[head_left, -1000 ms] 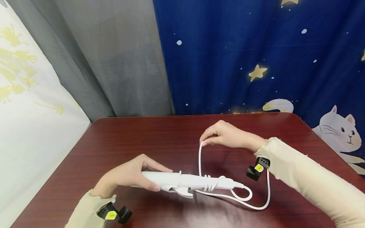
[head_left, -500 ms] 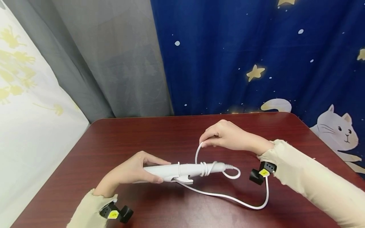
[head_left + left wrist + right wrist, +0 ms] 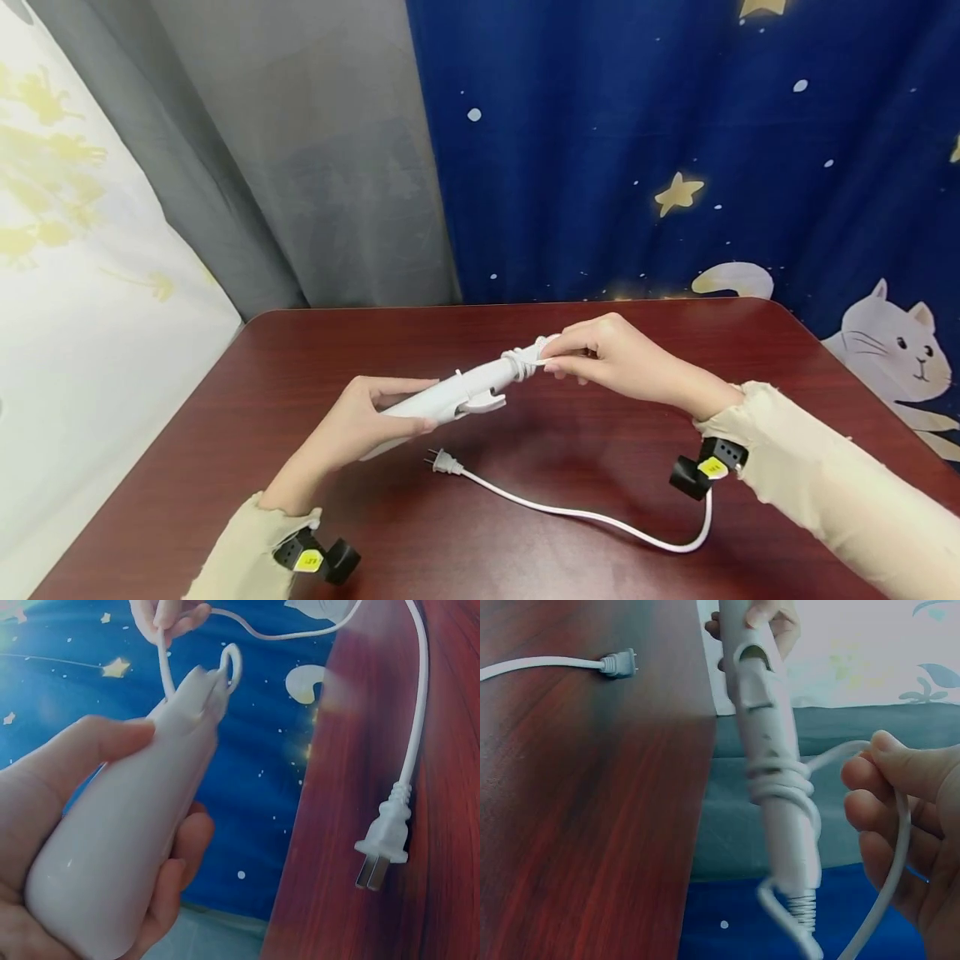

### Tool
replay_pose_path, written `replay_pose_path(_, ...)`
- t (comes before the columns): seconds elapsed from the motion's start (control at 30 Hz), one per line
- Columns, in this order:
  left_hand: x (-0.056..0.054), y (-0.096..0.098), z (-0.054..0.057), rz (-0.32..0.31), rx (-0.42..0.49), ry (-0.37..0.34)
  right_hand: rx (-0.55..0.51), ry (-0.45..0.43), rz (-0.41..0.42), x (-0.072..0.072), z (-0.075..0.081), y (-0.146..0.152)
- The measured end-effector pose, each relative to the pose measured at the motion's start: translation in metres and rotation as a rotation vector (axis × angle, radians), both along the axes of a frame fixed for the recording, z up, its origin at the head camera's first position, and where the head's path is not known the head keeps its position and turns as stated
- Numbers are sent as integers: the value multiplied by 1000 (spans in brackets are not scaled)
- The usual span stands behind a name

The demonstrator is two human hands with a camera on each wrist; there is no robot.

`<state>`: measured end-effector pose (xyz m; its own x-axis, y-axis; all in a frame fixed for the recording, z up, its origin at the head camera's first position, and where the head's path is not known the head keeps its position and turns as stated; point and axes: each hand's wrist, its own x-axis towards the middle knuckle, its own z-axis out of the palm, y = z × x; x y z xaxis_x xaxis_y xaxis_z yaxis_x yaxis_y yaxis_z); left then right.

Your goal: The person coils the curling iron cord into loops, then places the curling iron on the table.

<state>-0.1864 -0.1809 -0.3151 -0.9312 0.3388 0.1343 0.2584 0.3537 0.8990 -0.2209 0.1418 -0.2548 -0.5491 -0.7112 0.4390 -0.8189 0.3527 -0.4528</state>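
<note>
Here, left fingers (image 3: 193, 847) grip a white wand (image 3: 465, 387), label (image 3: 308, 561) seemingly illegible.

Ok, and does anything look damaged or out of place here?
Nothing stands out. The cord wraps around the white gadget in a few coils, its plug lies unconnected on the table, and I see no cracks or spills.

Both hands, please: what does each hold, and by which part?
Left hand grips the white appliance by its broad end; right hand pinches the cord near its coils.

Passing room behind the white wand (image 3: 453, 392)
In front of it, cord (image 3: 573, 514) and plug (image 3: 447, 463) (prongs (image 3: 373, 871) bare) obstruct.
</note>
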Motion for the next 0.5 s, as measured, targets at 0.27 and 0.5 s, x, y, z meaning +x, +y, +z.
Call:
replay_pose_path(0.27,-1,9,4,157,89,13,-78,-36,-66,7,-11,-2)
replay_pose_path(0.5,0,9,8,214,151,10,-131,-86,-85,9,-25,0)
